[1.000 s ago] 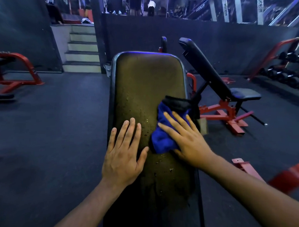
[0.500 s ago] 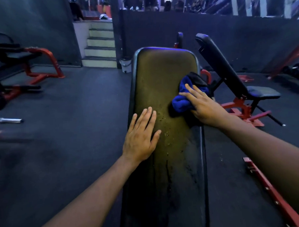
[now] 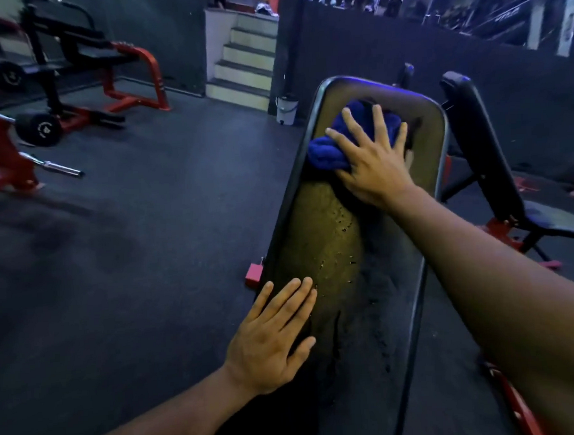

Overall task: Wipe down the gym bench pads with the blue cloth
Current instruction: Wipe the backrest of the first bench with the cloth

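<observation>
Presently wiping, far end: right hand (image 3: 373, 161), fingers spread flat, presses blue cloth (image 3: 333, 149) on bench pad (image 3: 326, 235); left hand (image 3: 271, 343) flat, bracing near edge; next, likely sweep back over remaining droplets.

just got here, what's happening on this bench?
A person is wiping a long black padded gym bench. The right hand, fingers spread flat, presses a bunched blue cloth onto the far end of the pad. The left hand rests flat on the pad's near left edge. Droplets show mid-pad, so that stretch looks unwiped.
</observation>
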Demonstrator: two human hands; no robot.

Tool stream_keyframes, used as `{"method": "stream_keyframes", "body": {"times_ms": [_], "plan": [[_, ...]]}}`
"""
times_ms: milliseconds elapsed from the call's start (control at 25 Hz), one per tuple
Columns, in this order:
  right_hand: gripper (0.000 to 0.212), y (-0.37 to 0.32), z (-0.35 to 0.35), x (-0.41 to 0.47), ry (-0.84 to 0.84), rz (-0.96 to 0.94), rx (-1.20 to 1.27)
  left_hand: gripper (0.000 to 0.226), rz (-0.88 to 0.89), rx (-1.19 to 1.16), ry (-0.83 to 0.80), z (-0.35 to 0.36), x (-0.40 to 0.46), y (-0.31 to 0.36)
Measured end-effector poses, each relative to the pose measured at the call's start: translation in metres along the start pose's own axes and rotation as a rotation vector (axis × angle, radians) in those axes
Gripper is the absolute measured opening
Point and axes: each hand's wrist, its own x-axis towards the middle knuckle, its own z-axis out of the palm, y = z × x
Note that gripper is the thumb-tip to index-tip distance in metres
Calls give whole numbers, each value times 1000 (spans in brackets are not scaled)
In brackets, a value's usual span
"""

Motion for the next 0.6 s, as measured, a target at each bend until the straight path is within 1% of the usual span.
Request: {"method": "stream_keyframes", "body": {"times_ms": [80, 120, 160, 200, 280, 360, 400, 440, 520, 600], "plan": [[68, -23, 12, 17, 38, 129, 81, 66, 2, -8, 24, 1, -3, -1], [67, -37, 15, 20, 54, 167, 115, 66, 1, -4, 25, 2, -2, -1], [67, -49, 18, 17, 70, 160, 132, 66, 0, 1, 21, 2, -1, -1], [66, -60, 20, 7, 77, 109, 135, 67, 4, 0, 15, 2, 0, -1], [66, -69, 24, -31, 74, -66, 124, 67, 15, 0, 14, 1, 0, -2], [70, -50, 29, -73, 54, -180, 98, 68, 24, 14, 10, 0, -1, -1], [71, -33, 27, -87, 40, -179, 91, 68, 25, 19, 1, 0, 0, -1], [72, -13, 25, -91, 36, -136, 90, 69, 21, 25, -5, -1, 1, 0], [69, 13, 22, -73, 58, 36, 100, 70, 13, 39, -8, 0, 1, 0], [61, 13, 16, -30, 98, 189, 149, 70, 8, 45, -15, -1, 0, 1]]}}
